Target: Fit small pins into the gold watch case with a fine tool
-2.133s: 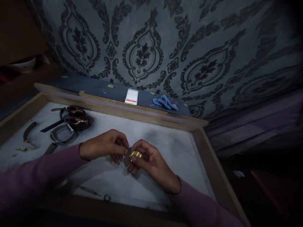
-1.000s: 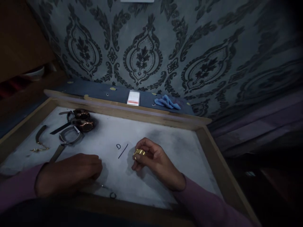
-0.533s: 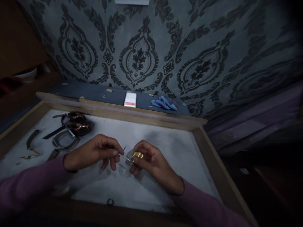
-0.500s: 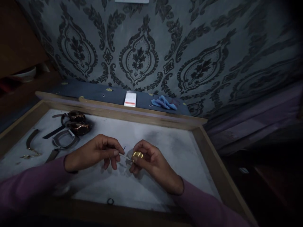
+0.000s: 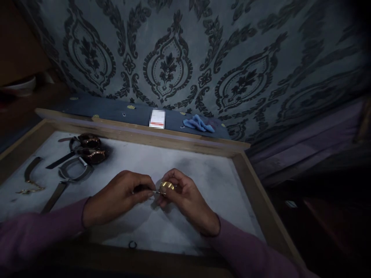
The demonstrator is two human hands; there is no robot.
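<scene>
My right hand [image 5: 188, 197] holds a small shiny gold watch case [image 5: 167, 187] between thumb and fingers, above the white tray floor [image 5: 150, 231]. Pinched in my left hand [image 5: 124, 195] is a slim metal tool [image 5: 157, 192], its tip at the lower left edge of the case. My fingers cover most of the tool, so its exact kind is hidden. Left of my hands lie two dark watches [image 5: 95, 155] with rose-gold cases, a grey watch strap [image 5: 75, 175] bent into a loop, and a gold chain-like piece [image 5: 31, 189].
A wooden rim [image 5: 257, 193] surrounds the tray. Beyond its far edge, a white card box [image 5: 157, 119] and a crumpled blue cloth [image 5: 198, 123] rest on dark patterned fabric. A small black ring [image 5: 132, 244] lies near the front edge.
My left hand has moved right, closer to the watch case, and less of the tool shows between the hands. The view has shifted slightly; my right hand still grips the case.
</scene>
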